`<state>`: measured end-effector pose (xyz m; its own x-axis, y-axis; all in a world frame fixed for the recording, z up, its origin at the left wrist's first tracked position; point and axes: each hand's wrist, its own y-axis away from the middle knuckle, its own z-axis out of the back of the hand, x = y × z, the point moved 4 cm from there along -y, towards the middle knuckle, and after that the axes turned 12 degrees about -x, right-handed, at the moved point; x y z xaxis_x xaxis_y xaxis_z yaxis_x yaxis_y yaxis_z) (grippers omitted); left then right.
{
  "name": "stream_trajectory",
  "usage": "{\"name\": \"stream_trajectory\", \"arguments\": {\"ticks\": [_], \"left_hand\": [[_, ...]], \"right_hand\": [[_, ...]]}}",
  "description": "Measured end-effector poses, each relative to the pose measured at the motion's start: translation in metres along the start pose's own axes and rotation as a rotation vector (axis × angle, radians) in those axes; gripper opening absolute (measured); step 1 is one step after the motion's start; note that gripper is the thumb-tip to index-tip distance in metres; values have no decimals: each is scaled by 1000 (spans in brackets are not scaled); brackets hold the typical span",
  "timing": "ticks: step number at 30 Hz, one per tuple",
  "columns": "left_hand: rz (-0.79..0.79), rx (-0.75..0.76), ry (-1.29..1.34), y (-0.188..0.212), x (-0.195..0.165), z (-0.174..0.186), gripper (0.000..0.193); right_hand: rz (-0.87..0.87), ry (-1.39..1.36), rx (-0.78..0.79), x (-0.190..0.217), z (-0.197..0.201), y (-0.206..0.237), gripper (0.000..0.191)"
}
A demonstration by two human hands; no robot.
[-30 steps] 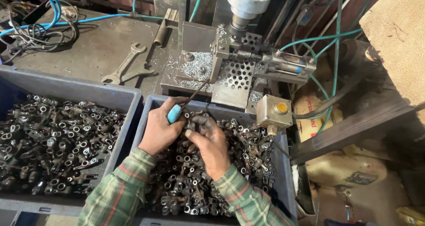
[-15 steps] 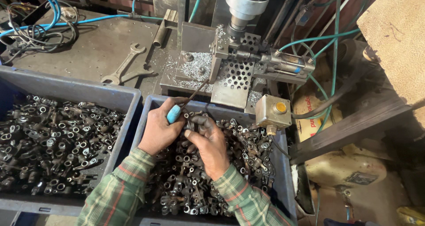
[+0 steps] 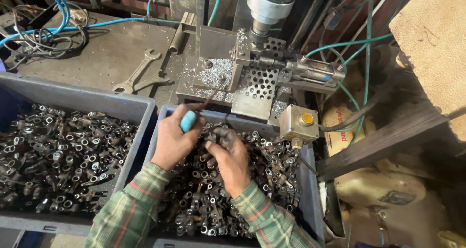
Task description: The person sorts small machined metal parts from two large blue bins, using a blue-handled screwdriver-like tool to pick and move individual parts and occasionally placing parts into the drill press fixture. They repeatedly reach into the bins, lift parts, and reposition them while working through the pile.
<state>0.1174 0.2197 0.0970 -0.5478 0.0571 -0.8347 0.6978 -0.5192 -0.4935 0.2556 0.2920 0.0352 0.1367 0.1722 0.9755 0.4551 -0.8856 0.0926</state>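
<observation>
On my far left I see a grey bin (image 3: pixel 141 107) full of dark metal ring parts, and behind it a flat wrench (image 3: pixel 138 73) lying on the steel bench (image 3: pixel 97 53), its long axis running from lower left to upper right. Next comes a second bin (image 3: pixel 303 180), also heaped with the same small forged parts (image 3: pixel 204 199).

My left hand (image 3: pixel 172 141) sits over the near-left corner of that second bin, knuckles up, fingers wrapped tight around the blue handle of a thin tool (image 3: pixel 189 119). Its long axis slants from the handle at lower left up to the right, the dark shaft pointing toward the chip-covered machine table (image 3: pixel 213 75).

Just beside it, my right hand (image 3: pixel 230 158) lies palm down on the heap, wrist toward me, fingers curled narrowly around one dark part (image 3: pixel 221 134) at the fingertips; I cannot tell exactly how that part is oriented. Both plaid sleeves angle in from the bottom edge.

Further right stand the perforated plate (image 3: pixel 257 85), the drill spindle (image 3: pixel 267 7) above it, and a box with a yellow button (image 3: pixel 301 121).
</observation>
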Motion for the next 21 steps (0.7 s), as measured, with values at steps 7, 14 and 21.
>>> {"name": "stream_trajectory", "arguments": {"ticks": [7, 14, 21], "left_hand": [[-153, -103, 41, -29, -71, 13, 20], [-385, 99, -238, -84, -122, -31, 19], [-409, 149, -463, -95, -133, -70, 23]], "right_hand": [[64, 25, 1, -19, -1, -6, 28], [85, -100, -34, -14, 7, -13, 29], [64, -177, -52, -1, 12, -15, 31]]}}
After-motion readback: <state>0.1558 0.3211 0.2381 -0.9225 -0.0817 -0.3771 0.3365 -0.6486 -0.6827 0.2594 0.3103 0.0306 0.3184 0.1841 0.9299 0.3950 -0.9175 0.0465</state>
